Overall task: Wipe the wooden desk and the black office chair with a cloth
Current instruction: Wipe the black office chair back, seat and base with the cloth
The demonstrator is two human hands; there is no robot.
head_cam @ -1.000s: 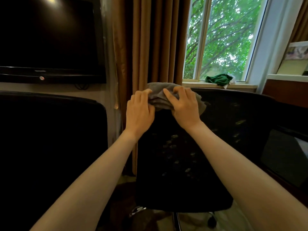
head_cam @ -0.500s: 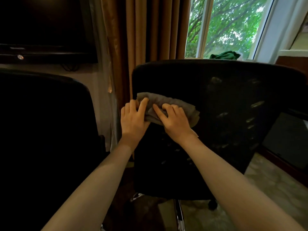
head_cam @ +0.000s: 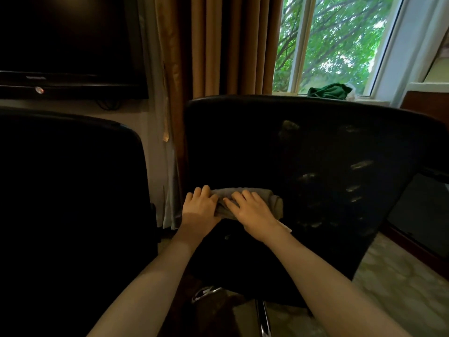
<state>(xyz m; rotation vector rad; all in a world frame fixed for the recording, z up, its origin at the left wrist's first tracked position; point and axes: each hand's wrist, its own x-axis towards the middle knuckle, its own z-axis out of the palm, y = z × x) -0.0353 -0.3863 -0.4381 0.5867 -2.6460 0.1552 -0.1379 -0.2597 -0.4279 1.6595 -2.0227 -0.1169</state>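
Observation:
A black office chair (head_cam: 315,147) faces away from me, its wide mesh backrest filling the middle and right of the view. A folded grey cloth (head_cam: 264,201) lies flat against the lower left part of that backrest. My left hand (head_cam: 199,207) presses on the cloth's left end, next to the backrest's left edge. My right hand (head_cam: 252,212) lies flat over the cloth's middle, fingers spread and pointing up-left. Both hands hold the cloth against the mesh. The wooden desk is hard to make out; only a brown edge (head_cam: 427,105) shows at the far right.
A second black chair back (head_cam: 73,190) stands close on the left. A dark television (head_cam: 68,45) hangs above it. Brown curtains (head_cam: 218,45) and a window are behind, with a green cloth (head_cam: 328,91) on the sill. The chair's metal base (head_cam: 263,317) stands on pale floor.
Both hands have slid the grey cloth down the backrest, from its top edge to its lower left part. My view has tilted down with them.

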